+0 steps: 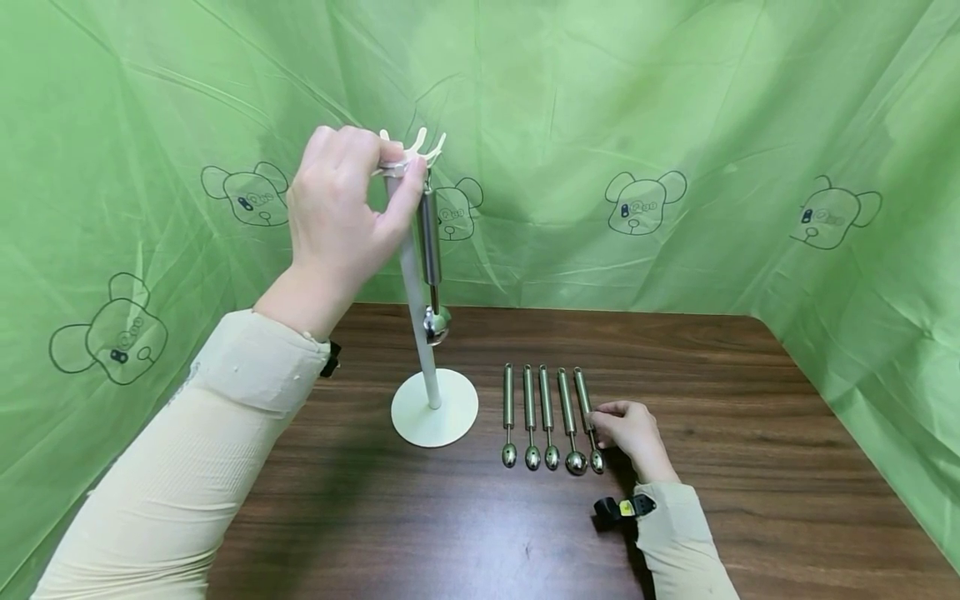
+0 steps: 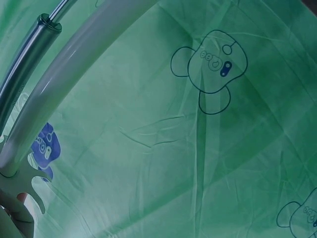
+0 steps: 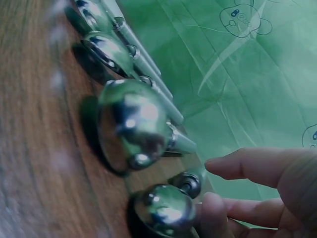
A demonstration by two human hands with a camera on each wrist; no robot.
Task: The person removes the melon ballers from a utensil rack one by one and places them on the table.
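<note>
My left hand (image 1: 333, 196) pinches the hooked top of a white utensil stand (image 1: 435, 425) between thumb and fingers. From one hook hangs a steel melon baller (image 1: 429, 237), bowl down beside the pole; its handle also shows in the left wrist view. Several more melon ballers lie side by side on the table, bowls toward me. At the rightmost melon baller (image 1: 583, 396) is my right hand (image 1: 633, 433), fingertips touching or nearly touching the lower handle. In the right wrist view, thumb and index finger (image 3: 247, 166) are fairly straight, with a gap between them.
A brown wood-grain table (image 1: 735, 433) lies beneath everything. Green curtain (image 1: 555, 83) printed with bear heads surrounds it at the back and sides. The stand's round base is left of the row. A larger-bowled melon baller (image 3: 133, 124) lies beside the rightmost one.
</note>
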